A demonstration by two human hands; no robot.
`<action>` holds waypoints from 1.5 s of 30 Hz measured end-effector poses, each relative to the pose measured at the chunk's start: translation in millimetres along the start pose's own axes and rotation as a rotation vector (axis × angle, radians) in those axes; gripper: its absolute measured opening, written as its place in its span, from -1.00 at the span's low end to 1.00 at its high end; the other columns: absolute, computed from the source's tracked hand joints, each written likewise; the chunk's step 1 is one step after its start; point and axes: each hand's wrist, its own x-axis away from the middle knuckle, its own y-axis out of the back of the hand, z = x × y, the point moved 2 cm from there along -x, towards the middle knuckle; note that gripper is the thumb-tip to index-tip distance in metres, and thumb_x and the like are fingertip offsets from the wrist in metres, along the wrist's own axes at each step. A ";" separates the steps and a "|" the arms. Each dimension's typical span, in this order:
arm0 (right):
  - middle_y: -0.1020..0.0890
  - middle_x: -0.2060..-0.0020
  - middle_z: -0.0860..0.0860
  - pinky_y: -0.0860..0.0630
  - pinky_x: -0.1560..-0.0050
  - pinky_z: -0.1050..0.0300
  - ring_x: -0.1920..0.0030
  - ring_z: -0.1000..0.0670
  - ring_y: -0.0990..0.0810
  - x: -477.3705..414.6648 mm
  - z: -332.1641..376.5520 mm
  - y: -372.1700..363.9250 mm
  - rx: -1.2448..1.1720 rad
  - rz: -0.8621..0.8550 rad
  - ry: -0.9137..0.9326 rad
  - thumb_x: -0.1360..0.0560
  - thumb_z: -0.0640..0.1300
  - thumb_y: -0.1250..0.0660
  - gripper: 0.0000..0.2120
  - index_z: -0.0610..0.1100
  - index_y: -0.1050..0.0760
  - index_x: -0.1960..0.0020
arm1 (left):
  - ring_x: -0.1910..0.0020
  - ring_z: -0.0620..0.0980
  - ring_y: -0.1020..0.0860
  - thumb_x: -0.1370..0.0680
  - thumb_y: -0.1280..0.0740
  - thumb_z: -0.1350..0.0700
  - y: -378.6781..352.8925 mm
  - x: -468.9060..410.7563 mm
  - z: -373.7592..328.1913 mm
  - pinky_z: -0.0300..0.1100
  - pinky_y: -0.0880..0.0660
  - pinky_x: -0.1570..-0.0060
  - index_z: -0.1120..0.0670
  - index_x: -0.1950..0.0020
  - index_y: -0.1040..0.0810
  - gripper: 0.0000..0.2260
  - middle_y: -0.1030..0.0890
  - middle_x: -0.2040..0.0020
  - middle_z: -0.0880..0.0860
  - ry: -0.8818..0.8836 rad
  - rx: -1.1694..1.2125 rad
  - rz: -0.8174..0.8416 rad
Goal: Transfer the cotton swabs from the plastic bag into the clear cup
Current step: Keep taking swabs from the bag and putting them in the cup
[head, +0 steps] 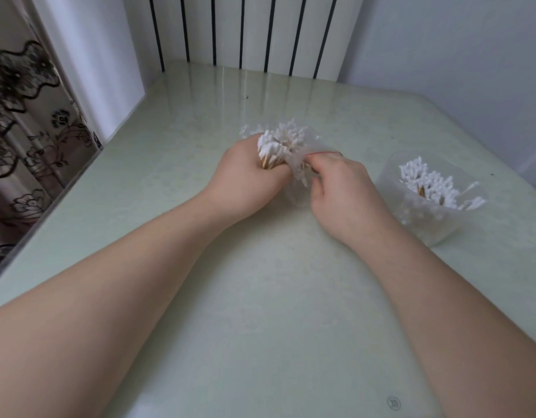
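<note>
A bundle of cotton swabs [283,143] is gripped by the left hand [245,173], with the fingers curled round the wooden stems just below the white tips. The plastic bag [300,173] is pinched by the right hand [342,191] near its red seal strip [324,152], at 3 o'clock of the bundle. The clear cup [435,227] stands on the table [260,297] at 4 o'clock of the hands, well apart, and is already partly filled.

The swabs are judged light, with stiff stems and soft tips. Loose ones are likely to fan out and slip, so the bundle should be held at mid-stem. The bag is judged thin, limp and slippery, and is best taken at its rim.
</note>
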 end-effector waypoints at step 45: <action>-0.48 0.13 0.30 -0.48 0.05 0.34 0.13 0.21 -0.57 4.3 7.8 14.8 -0.249 0.058 -0.084 -0.36 0.02 -0.57 -0.53 0.15 -0.48 -0.21 | 0.52 -0.13 -0.38 -0.63 -0.32 0.12 34.5 -4.8 -8.4 -0.26 -0.31 0.43 0.04 0.14 -0.52 -0.86 -0.46 0.44 -0.10 0.369 0.718 -0.299</action>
